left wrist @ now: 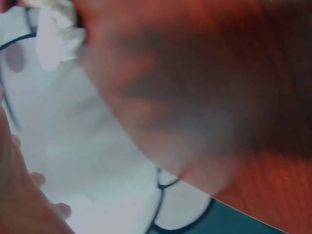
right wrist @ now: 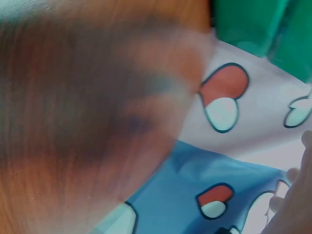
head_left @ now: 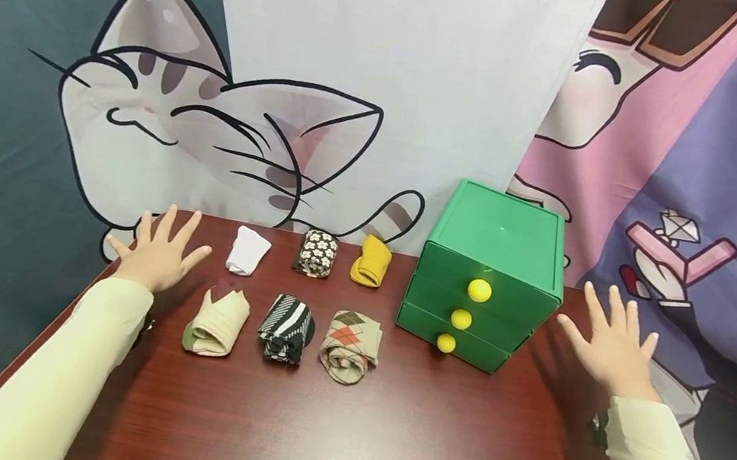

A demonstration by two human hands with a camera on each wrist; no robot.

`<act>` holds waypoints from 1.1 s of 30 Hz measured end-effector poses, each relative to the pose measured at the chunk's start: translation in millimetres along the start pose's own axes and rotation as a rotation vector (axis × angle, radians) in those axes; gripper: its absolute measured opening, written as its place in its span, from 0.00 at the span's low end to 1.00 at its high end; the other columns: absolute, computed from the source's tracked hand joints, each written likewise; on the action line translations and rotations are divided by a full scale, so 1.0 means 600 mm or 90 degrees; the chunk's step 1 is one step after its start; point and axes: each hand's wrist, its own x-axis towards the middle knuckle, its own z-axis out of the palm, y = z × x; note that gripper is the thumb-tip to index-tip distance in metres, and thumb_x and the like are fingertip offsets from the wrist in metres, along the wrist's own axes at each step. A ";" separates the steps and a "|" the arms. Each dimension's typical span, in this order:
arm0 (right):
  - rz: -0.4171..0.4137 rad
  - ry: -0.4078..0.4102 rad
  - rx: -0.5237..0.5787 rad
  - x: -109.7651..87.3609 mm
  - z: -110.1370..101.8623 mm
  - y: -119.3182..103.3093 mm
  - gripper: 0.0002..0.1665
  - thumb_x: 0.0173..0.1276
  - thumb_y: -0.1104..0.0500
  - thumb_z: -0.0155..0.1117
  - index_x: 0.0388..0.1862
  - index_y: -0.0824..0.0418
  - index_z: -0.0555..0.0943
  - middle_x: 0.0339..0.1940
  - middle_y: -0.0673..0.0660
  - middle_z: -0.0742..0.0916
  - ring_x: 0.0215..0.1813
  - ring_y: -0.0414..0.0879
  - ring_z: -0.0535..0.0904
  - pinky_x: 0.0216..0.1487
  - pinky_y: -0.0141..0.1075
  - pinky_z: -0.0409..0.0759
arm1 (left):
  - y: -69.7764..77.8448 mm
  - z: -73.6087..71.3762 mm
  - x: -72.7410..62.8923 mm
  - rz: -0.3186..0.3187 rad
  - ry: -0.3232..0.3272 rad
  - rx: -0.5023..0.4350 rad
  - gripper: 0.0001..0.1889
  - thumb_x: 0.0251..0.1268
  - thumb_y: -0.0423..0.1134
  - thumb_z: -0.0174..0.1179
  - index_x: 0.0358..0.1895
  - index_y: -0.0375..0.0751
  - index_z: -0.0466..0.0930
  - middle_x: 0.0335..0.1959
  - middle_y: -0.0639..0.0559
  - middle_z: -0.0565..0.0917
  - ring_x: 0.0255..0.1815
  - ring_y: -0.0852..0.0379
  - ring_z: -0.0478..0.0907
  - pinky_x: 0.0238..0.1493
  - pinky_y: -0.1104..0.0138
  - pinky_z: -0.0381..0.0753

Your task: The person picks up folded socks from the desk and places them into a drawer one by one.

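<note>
My left hand (head_left: 158,256), fingers spread and holding nothing, hovers over the left side of the table, beside a white rolled sock (head_left: 247,251) and a cream rolled sock (head_left: 219,324) with green and maroon parts. My right hand (head_left: 614,352) is likewise spread and bare, to the right of a green drawer box (head_left: 502,235) with yellow knobs. Between box and left hand lie a flowered black rolled sock (head_left: 318,254), a mustard one (head_left: 372,261), a black-and-white striped one (head_left: 286,329) and a beige argyle one (head_left: 351,344).
The dark red-brown wooden table (head_left: 384,439) ends at the back against a printed cloth (head_left: 392,33) with cartoon figures. All three drawers of the box look closed, their knobs facing the front. In both wrist views, hand shadows fall on the wood.
</note>
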 end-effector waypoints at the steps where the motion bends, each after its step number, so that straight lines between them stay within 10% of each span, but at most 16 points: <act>1: -0.009 0.010 0.001 0.000 -0.004 -0.003 0.46 0.78 0.33 0.44 0.85 0.48 0.43 0.83 0.68 0.44 0.80 0.71 0.29 0.60 0.84 0.31 | 0.006 -0.005 -0.001 0.006 0.009 -0.005 0.44 0.74 0.73 0.33 0.83 0.55 0.34 0.81 0.31 0.33 0.76 0.21 0.21 0.52 0.15 0.25; 17: -0.204 0.301 0.095 -0.025 -0.054 -0.095 0.28 0.76 0.57 0.54 0.71 0.69 0.71 0.71 0.70 0.74 0.75 0.65 0.65 0.79 0.54 0.51 | 0.163 -0.014 -0.043 0.165 0.299 -0.215 0.28 0.79 0.44 0.51 0.75 0.35 0.65 0.70 0.30 0.70 0.71 0.32 0.65 0.66 0.36 0.63; 23: -0.273 0.371 0.118 -0.031 -0.063 -0.130 0.29 0.79 0.53 0.50 0.70 0.70 0.72 0.70 0.68 0.77 0.74 0.63 0.67 0.79 0.49 0.54 | 0.247 0.000 -0.059 0.230 0.256 -0.344 0.24 0.79 0.42 0.52 0.73 0.37 0.69 0.69 0.36 0.73 0.69 0.37 0.70 0.69 0.43 0.66; 33: -0.333 0.319 0.129 -0.025 -0.070 -0.165 0.31 0.83 0.49 0.44 0.75 0.66 0.68 0.74 0.66 0.72 0.78 0.60 0.62 0.80 0.51 0.51 | 0.387 0.039 -0.078 0.272 0.084 -0.549 0.19 0.79 0.41 0.54 0.67 0.38 0.76 0.64 0.45 0.79 0.60 0.50 0.79 0.60 0.54 0.79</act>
